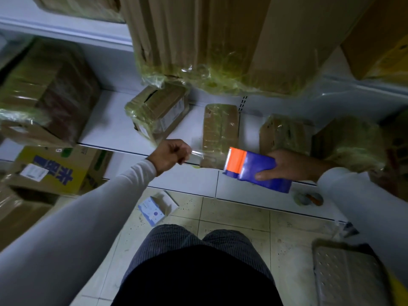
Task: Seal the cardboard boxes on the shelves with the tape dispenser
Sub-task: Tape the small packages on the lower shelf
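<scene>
My right hand (284, 164) grips a blue tape dispenser (257, 170) with an orange cutter end, held in front of the white shelf (114, 131). My left hand (171, 156) pinches the free end of the clear tape (204, 154), which stretches from the dispenser's cutter to my fingers. Just behind the tape lies a small flat cardboard box (220, 133) wrapped in clear tape. More taped boxes stand on the same shelf: one tilted to the left (157, 113), one to the right (284, 132). A tall taped carton (209, 40) stands on the shelf above.
Big cartons fill the left shelves (44, 91), one yellow with blue print (61, 168). A small blue-and-white box (157, 208) lies on the tiled floor. A tape roll (308, 198) rests on the bottom ledge. A grey perforated panel (348, 277) is at lower right.
</scene>
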The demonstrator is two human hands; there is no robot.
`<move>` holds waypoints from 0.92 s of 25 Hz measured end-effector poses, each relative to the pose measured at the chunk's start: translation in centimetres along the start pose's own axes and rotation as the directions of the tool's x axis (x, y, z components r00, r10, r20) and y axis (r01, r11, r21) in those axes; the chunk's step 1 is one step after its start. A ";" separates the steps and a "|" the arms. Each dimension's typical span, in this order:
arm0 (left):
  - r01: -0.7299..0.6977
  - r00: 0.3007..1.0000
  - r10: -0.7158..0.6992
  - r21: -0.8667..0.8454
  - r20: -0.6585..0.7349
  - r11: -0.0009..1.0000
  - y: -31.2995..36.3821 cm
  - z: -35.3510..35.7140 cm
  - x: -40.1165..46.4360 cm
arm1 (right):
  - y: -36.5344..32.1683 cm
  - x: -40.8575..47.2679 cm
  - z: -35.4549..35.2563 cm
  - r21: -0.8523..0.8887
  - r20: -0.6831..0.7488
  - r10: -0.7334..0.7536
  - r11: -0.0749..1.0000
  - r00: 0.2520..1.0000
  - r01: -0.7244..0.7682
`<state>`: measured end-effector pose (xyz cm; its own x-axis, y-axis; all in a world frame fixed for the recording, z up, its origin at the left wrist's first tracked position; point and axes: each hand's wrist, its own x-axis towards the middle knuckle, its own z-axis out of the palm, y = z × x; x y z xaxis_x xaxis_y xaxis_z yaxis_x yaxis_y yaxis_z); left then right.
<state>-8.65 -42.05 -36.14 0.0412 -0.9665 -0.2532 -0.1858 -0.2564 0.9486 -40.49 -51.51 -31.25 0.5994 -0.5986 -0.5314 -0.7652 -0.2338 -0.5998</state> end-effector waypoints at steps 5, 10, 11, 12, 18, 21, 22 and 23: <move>0.039 0.995 -0.037 0.019 -0.097 0.999 -1.0 0.1 0.7 | 2.6 -0.2 -2.9 0.038 0.009 0.036 0.999 0.999 -0.036; 0.068 0.989 -0.061 0.045 -0.133 0.997 -1.4 1.2 2.3 | 3.9 0.9 -3.9 0.105 0.036 0.082 0.991 0.996 -0.085; 0.073 0.988 -0.064 0.054 -0.141 0.996 -1.5 1.4 2.7 | 4.2 1.1 -3.9 0.111 0.039 0.096 0.989 0.995 -0.100; 0.082 0.987 -0.071 0.076 -0.142 0.994 -1.6 1.5 3.0 | 4.3 1.4 -3.9 0.112 0.043 0.107 0.987 0.993 -0.111; 0.183 0.965 -0.130 0.228 -0.227 0.956 -3.5 3.1 4.6 | 4.0 3.9 -2.5 -0.022 0.025 0.153 0.988 0.988 -0.152; 0.346 0.895 -0.195 0.350 -0.401 0.870 -4.2 3.1 4.5 | 3.4 4.4 -2.4 -0.043 0.031 0.213 0.976 0.977 -0.212; 0.326 0.884 -0.128 0.397 -0.449 0.858 -4.4 3.0 4.2 | 3.3 4.3 -2.4 -0.047 0.021 0.221 0.974 0.975 -0.220; 0.233 0.897 -0.010 0.454 -0.442 0.860 -4.4 3.0 3.9 | 3.3 4.2 -2.4 -0.055 0.009 0.227 0.973 0.974 -0.226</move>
<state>-10.65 -44.64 -41.84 0.4725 -0.8681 -0.1523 -0.5960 -0.4420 0.6703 -41.03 -56.60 -34.04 0.4124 -0.6292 -0.6588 -0.8925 -0.1340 -0.4306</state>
